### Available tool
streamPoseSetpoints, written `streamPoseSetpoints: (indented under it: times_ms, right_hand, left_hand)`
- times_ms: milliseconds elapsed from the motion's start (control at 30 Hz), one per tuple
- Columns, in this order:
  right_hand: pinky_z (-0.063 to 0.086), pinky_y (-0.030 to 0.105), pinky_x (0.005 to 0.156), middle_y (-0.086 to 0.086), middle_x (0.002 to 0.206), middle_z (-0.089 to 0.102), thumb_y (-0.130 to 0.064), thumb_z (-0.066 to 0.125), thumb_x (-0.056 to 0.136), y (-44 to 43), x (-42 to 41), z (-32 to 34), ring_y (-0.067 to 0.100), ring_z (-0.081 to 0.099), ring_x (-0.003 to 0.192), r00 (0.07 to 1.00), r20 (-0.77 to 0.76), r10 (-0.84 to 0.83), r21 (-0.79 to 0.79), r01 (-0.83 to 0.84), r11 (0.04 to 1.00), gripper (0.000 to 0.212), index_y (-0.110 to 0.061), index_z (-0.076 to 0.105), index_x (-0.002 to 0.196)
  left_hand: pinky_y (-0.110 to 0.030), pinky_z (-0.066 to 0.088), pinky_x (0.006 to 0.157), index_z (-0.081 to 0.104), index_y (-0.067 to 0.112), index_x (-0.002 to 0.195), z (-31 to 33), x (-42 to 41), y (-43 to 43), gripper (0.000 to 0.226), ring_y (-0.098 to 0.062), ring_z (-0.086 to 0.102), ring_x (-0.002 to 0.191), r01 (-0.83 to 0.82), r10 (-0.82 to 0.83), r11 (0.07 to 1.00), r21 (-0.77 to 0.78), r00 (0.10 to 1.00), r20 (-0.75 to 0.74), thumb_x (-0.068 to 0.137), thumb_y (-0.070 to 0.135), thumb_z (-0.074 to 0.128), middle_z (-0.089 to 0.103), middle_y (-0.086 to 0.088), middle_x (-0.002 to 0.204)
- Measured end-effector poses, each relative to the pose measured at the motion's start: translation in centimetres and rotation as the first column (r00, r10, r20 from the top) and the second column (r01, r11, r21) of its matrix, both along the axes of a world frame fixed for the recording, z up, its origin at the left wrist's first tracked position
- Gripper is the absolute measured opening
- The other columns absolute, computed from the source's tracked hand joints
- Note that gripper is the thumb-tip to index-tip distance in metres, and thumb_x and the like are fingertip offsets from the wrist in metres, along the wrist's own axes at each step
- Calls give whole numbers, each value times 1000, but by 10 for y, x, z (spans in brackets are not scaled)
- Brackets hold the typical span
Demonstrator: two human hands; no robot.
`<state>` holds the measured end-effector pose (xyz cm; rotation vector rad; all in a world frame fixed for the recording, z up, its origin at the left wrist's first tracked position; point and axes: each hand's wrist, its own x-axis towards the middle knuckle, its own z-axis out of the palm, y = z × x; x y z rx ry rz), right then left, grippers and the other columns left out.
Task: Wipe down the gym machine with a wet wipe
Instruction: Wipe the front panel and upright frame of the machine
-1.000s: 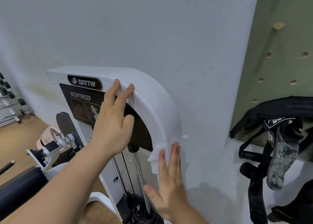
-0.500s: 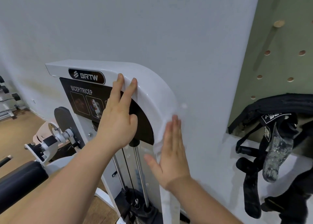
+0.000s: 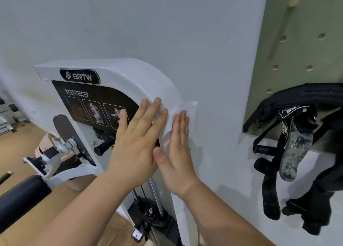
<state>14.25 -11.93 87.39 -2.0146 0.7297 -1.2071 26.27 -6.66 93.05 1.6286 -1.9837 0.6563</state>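
The right hand (image 3: 178, 153), fingers straight, presses the wet wipe (image 3: 186, 107) on the curved edge of the gym machine (image 3: 120, 73). The left hand (image 3: 137, 140) rests flat beside it.

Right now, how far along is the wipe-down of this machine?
Done: cannot be confirmed; the white cover only looks glossy on top. In hand: the right hand presses the wet wipe flat on the cover's curved outer edge, while the left hand rests flat on its front rim. Left, probably: the black instruction panel, the roller pad and the guide rods below.

right hand (image 3: 176, 153) pressing wipe (image 3: 191, 107), white machine (image 3: 130, 73)
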Motion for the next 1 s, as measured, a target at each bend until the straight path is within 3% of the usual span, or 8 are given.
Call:
streamPoseSetpoints:
  times_ms: [100, 267, 333, 433, 567, 667, 833, 1000]
  right_hand:
    - [-19, 24, 123, -14, 162, -39, -95, 20, 82, 15, -1, -71, 4, -31, 151, 999, 19, -37, 180, 33, 983, 112, -25, -26, 156]
    - [-8, 43, 129, -29, 158, -36, -104, 27, 67, 9, -10, -134, -10, -29, 146, 995, 99, -6, 628, -58, 776, 106, -53, -23, 146]
    - [-9, 40, 129, -25, 161, -31, -103, 24, 67, -7, -11, -112, -9, -28, 147, 991, 124, -42, 612, -43, 790, 107, -47, -21, 147]
    - [-14, 33, 125, -17, 165, -28, -104, 17, 69, -23, -5, -67, -3, -29, 150, 985, 169, -46, 393, -25, 919, 119, -31, -19, 156]
    - [-14, 42, 126, -4, 168, -30, -90, 22, 86, -1, 1, -70, 13, -29, 154, 987, 162, -11, 169, -17, 985, 109, -21, -20, 159]
    - [-10, 49, 128, -15, 162, -39, -69, 40, 90, 18, 0, -125, 10, -32, 152, 998, 66, -13, 282, -6, 960, 101, -30, -28, 154]
    - [-10, 46, 128, -20, 160, -40, -104, 22, 68, 3, -9, -140, -3, -34, 147, 997, 67, -25, 562, -17, 827, 118, -38, -28, 153]
    - [-15, 36, 126, -3, 167, -29, -101, 14, 73, -10, -3, -69, 10, -30, 153, 983, 181, -3, 249, -42, 968, 124, -18, -16, 160]
  left_hand:
    - [-65, 9, 123, 29, 15, 161, -29, 0, 8, 85, -26, 6, 159, 12, -14, 999, 45, 999, 37, 79, 13, 50, 10, -2, 173]
    - [-67, 15, 120, 15, 16, 164, -54, 1, 9, 115, -25, 1, 159, -80, 56, 983, 163, 988, 146, 66, 5, 75, -3, -1, 173]
    - [-66, 16, 120, 13, 16, 164, -56, 0, 7, 116, -26, 1, 159, -65, 46, 985, 160, 992, 121, 67, 0, 74, -6, -1, 173]
    - [-65, 16, 120, 9, 18, 164, -59, -1, 8, 109, -26, 1, 159, -23, 13, 989, 145, 998, 67, 72, -7, 62, -8, 1, 173]
    - [-61, 19, 119, 10, 23, 164, -58, 6, 9, 89, -24, 5, 159, 24, -34, 987, 160, 998, 58, 82, 4, 37, -5, 3, 173]
    - [-60, 19, 119, 13, 21, 164, -57, 9, 10, 82, -25, 6, 159, 25, -39, 984, 174, 997, 73, 85, 10, 28, -2, 1, 173]
    - [-70, 16, 118, 24, 10, 162, -60, -1, 10, 80, -28, 7, 159, -79, 63, 991, 104, 988, 143, 83, 6, 32, 2, -9, 173]
    - [-67, 5, 122, 32, 2, 158, -69, -14, 7, 79, -30, 11, 158, -115, 121, 992, -45, 978, 167, 81, 2, 50, 9, -11, 170]
